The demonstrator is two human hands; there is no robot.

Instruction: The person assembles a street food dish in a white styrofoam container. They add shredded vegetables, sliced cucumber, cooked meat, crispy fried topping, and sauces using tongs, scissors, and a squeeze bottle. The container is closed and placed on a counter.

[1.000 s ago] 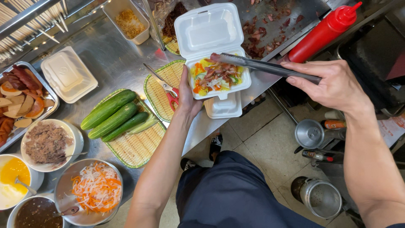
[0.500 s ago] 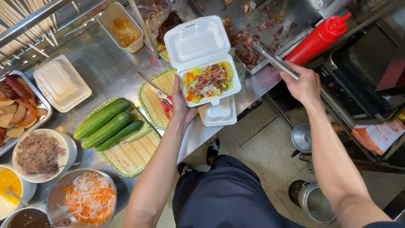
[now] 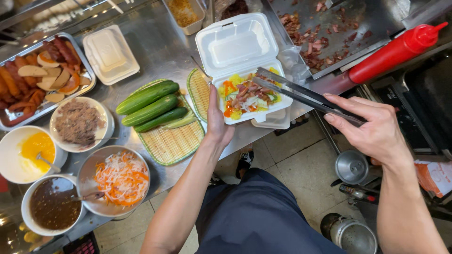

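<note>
Centre of frame, upper half: white foam clamshell box (image 3: 238, 51), lid flipped open toward the top, lower tray filled with mixed salad and meat pieces (image 3: 247, 96). The box sits at the edge of the steel counter (image 3: 160, 47), over a second closed foam box just beneath it.

Left hand (image 3: 217, 120) comes up from bottom centre, fingers closed around the near left rim of the tray, thumb on top, steadying it.

Right hand (image 3: 374, 129) at right of frame, fingers pressed together pinching metal tongs (image 3: 301, 94) near their back end. The tongs run diagonally up-left; tips lie over the food at the tray's right side, the two arms close together. Whether the tips grip a piece, cannot tell.

Upper right: griddle plate (image 3: 376, 19) with scattered bits of chopped meat; red squeeze bottle (image 3: 393, 51) lying at its lower edge, just above the right hand.

Left of the box: woven bamboo tray (image 3: 172, 143) carrying three whole cucumbers (image 3: 148, 106). A smaller woven mat stands just beside the box's left edge.

Upper left: closed foam box (image 3: 110, 51), metal tray of sausages and sliced meats (image 3: 37, 75).

Lower left cluster: bowl of shredded brown meat (image 3: 77, 122), bowl of yellow sauce (image 3: 35, 146) with spoon, bowl of pickled carrot and radish shreds (image 3: 120, 178), bowl of dark sauce (image 3: 52, 204).

Lower right, at floor level: small steel pots (image 3: 351, 167).
</note>
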